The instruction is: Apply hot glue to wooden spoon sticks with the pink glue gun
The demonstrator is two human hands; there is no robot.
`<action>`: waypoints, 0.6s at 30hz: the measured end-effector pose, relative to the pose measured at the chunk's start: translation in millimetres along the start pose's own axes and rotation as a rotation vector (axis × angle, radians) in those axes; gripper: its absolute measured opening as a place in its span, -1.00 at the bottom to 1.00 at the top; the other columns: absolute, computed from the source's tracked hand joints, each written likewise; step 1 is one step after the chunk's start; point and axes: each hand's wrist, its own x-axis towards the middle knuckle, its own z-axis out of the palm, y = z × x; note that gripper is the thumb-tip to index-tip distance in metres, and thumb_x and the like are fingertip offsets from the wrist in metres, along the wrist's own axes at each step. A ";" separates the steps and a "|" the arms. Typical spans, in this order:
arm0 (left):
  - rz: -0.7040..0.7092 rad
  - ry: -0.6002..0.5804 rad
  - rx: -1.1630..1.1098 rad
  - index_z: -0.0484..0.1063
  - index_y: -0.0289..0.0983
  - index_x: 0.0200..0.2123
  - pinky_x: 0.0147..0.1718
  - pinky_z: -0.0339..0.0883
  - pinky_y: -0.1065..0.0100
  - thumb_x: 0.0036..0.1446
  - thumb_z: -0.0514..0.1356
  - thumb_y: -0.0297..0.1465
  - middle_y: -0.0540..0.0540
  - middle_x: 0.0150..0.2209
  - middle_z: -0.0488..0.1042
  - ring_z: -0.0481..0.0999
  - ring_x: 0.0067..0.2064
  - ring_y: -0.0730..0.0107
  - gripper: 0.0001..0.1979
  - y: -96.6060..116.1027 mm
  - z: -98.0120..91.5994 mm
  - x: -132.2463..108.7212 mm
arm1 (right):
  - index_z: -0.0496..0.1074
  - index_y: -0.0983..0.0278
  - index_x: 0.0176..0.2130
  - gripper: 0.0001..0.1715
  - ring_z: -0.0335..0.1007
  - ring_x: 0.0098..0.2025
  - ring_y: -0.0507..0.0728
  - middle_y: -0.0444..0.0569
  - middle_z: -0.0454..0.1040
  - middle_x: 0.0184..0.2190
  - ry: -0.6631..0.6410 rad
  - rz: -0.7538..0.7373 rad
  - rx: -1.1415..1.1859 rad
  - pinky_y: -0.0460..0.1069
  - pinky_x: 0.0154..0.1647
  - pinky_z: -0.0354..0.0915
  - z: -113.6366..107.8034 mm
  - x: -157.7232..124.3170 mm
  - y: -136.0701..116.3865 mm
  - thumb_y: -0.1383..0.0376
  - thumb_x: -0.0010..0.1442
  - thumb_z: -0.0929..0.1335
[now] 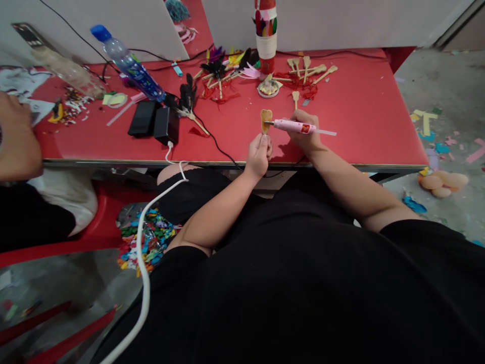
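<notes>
Pinched in my left hand (258,155) is a small flat wooden stick with a broad head (266,117), held upright above the red table. My right hand (306,132) is closed around a pink glue pen (293,126), with a clear glue stick (326,133) poking out of its back end. The pen's metal tip meets the face of the wooden head, where a darker, shiny patch shows. Just beyond my right hand lies another wooden stick (296,98). A small round dish (268,88) with bits in it sits behind the held piece.
More wooden sticks (306,68) and feathered sticks (216,71) lie at the back near a red-and-white cup (267,45). To the left are black boxes (166,124), a blue-capped bottle (131,65) and a cable. Another person's arm (18,136) rests at far left.
</notes>
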 end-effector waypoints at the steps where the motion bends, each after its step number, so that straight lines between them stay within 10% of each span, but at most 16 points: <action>1: 0.001 -0.001 -0.004 0.19 -0.12 -0.31 -0.57 -0.12 0.39 0.58 0.27 0.19 0.20 -0.56 0.01 -0.03 -0.58 0.51 -0.39 0.0 0.1 0.0 | 0.38 0.07 -0.43 -0.04 0.54 -0.36 0.23 -0.08 0.48 -0.50 0.002 0.002 -0.004 0.26 -0.13 0.71 -0.3 0.0 -1.2 -0.70 0.23 0.41; 18: -0.015 0.001 0.006 0.21 -0.12 -0.29 -0.56 -0.14 0.37 0.62 0.26 0.11 0.20 -0.54 0.01 -0.02 -0.58 0.52 -0.44 2.3 1.0 -1.3 | 0.33 0.08 -0.44 0.00 0.43 -0.41 0.18 -0.08 0.41 -0.51 0.012 -0.016 -0.006 0.22 -0.25 0.65 -0.7 0.0 -4.7 -0.73 0.25 0.35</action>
